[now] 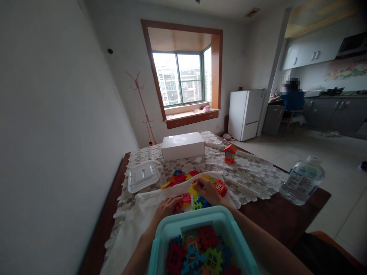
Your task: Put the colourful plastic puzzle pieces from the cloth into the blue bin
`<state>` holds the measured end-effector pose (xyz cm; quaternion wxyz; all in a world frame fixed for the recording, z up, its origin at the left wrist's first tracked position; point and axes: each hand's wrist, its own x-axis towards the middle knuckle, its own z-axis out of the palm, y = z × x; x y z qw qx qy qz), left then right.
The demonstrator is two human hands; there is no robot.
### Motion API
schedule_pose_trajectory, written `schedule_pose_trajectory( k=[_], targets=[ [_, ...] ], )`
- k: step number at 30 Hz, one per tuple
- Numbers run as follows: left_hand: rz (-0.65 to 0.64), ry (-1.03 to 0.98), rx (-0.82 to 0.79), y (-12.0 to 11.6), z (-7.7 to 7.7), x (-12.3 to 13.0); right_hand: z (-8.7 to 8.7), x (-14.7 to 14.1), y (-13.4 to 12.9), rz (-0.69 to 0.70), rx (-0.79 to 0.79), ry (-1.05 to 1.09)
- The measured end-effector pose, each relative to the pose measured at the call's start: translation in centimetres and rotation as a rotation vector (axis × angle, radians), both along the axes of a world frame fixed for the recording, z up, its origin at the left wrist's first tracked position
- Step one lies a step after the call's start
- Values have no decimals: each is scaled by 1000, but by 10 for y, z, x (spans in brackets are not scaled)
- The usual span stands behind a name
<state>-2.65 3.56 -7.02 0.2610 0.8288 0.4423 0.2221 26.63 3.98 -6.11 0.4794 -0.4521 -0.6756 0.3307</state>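
Note:
My left hand point(166, 207) rests with fingers stretched out at the edge of a pink interlocking block point(186, 198); a red block point(178, 208) lies partly under it. My right hand point(208, 190) is closed, its fingertips at a yellow block point(192, 189); the hand hides part of it. Green block point(197, 205) and blue block point(203, 201) pieces lie just below the right hand. A red block with a window grid point(220, 187) sits to its right. Between my forearms stands a teal bin point(229, 217) holding many coloured blocks.
On the lace-covered table point(252, 177) are a clear plastic lid point(143, 175), a white box point(183, 147) and a small block house point(229, 154). A large water bottle point(302, 181) stands near the right edge. A person in blue point(294, 100) sits in the kitchen.

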Motion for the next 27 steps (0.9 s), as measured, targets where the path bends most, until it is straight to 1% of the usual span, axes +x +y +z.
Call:
schedule_pose_trajectory(
  k=[2,3,5,7,11,14,17,19,21,23,27],
  targets=[
    [13,-9,5,1,-1,0,-3,1,-2,85,-19,-101],
    [19,-6,9,1,-2,0,-6,0,-3,110,-11,-191],
    [31,15,23,2,-4,-1,-12,-1,-2,124,27,-399],
    [48,44,46,2,-5,-2,-18,-2,-1,123,57,-542],
    [79,75,112,-1,-7,-3,-23,-2,2,171,32,-597],
    [81,87,144,-1,-10,-4,-22,3,0,213,33,-612],
    [45,118,134,2,-15,-3,-19,5,-5,241,34,-597],
    [7,135,103,4,-17,-1,-16,4,-7,212,32,-560],
    [-12,122,72,5,-15,0,-11,5,-7,137,46,-493],
    [1,83,42,5,-12,1,-6,10,-4,44,68,-422],
    [55,-7,0,-2,-3,4,1,30,11,-167,65,-336]
  ],
)
